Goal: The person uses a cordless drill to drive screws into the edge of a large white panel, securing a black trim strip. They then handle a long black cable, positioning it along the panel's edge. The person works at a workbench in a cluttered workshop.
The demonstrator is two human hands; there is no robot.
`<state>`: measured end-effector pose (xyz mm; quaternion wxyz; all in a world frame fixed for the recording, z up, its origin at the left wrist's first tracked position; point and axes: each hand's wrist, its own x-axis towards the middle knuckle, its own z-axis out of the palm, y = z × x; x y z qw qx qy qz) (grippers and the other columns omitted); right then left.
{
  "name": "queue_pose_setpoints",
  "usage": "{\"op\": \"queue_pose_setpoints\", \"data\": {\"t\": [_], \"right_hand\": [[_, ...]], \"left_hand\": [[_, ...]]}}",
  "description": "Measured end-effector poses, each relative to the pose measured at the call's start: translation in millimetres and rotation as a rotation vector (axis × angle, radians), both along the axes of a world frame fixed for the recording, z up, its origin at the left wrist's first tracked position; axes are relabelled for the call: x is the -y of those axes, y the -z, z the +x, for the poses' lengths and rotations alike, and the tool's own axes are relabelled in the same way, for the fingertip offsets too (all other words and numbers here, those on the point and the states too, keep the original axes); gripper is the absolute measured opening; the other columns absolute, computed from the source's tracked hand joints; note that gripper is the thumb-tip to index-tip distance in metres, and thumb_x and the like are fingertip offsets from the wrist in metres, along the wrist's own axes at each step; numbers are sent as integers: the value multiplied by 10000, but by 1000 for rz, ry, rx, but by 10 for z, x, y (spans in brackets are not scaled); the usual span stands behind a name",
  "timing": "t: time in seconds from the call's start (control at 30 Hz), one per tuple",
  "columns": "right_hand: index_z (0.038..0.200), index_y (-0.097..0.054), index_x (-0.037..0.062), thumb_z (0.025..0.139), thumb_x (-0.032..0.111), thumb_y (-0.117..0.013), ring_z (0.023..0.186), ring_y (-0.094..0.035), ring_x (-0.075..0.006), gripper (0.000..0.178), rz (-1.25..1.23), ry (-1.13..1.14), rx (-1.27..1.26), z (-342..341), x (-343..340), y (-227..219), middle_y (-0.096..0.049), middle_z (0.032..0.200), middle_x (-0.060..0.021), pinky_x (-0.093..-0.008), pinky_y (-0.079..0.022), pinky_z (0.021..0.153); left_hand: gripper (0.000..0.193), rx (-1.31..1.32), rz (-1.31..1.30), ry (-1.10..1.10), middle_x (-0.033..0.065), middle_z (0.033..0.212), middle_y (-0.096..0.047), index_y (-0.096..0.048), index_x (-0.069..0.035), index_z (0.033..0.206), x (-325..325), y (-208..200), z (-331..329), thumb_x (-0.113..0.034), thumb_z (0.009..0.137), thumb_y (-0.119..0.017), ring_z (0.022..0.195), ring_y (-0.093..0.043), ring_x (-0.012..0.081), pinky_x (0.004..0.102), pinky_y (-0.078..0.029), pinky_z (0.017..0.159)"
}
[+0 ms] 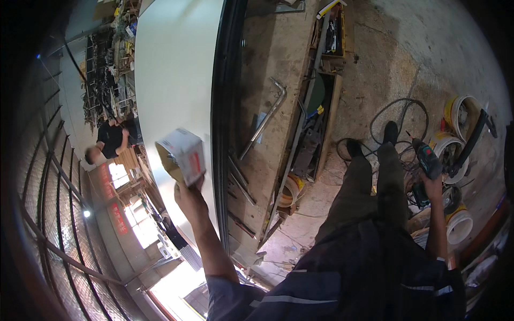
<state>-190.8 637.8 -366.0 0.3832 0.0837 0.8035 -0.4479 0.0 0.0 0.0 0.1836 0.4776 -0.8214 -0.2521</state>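
My left hand (191, 203) is closed on a small white cardboard box (188, 155) with red print. The box's end is open and shows its brown inside; small contents cannot be made out. It is held over, or against, a large white panel (174, 69) with a dark frame edge (225, 80). Down by my right side, my right hand (432, 187) grips a cordless drill (426, 160) with a dark green and black body. A thin bit sticks out from the drill's front.
A bent metal bar (270, 115) lies on the worn workbench (273, 48). Beside my legs is a long tray of tools (313, 134). A cable (399, 101) loops on the floor near several buckets (459, 224). Another person (111, 140) stands beyond the panel.
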Motion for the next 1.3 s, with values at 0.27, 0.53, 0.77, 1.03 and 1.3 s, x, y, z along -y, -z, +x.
{"op": "queue_pose_setpoints", "data": {"t": [0.27, 0.53, 0.77, 1.03, 1.3], "right_hand": [[1270, -609, -15, 837, 203, -757, 1085, -654, -304, 506, 43, 23, -162, 205, -279, 49, -694, 1165, -158, -399, -495, 955], [1178, -643, 8, 760, 147, -725, 1011, -663, -290, 448, -114, 121, -185, 37, -82, -103, -699, 1098, -141, -405, -510, 913], [1234, -603, -2, 730, 124, -750, 1045, -660, -287, 540, -59, 153, -107, -299, 14, -467, -688, 1129, -146, -372, -512, 926], [1255, -598, -13, 759, 36, -696, 1089, -644, -245, 508, -252, 146, -154, -622, 14, -707, -679, 1176, -126, -346, -477, 989], [1225, -592, 2, 752, 39, -713, 982, -649, -217, 490, -214, 95, -66, -879, 167, -791, -673, 1103, -98, -345, -515, 904]], "left_hand": [[495, 128, -276, -205, 219, 1082, -656, -517, 112, 1261, 796, 210, 66, -301, 1015, -638, 852, -684, 287, 347, -588, 776], [319, 265, -151, 137, 123, 929, -689, -624, 51, 1203, 1184, -51, -526, -122, 943, -689, 790, -637, 180, 331, -522, 730], [171, 173, -190, -13, 94, 752, -675, -686, 46, 887, 1247, -24, -659, -120, 916, -711, 692, -608, 165, 323, -507, 680], [258, 150, -461, -142, 138, 775, -699, -686, 54, 880, 1214, 86, -378, -196, 939, -705, 711, -642, 216, 373, -528, 681], [117, 178, -155, 19, 95, 803, -693, -689, 40, 974, 1394, 185, -369, -72, 941, -687, 741, -638, 159, 306, -512, 704]]}}
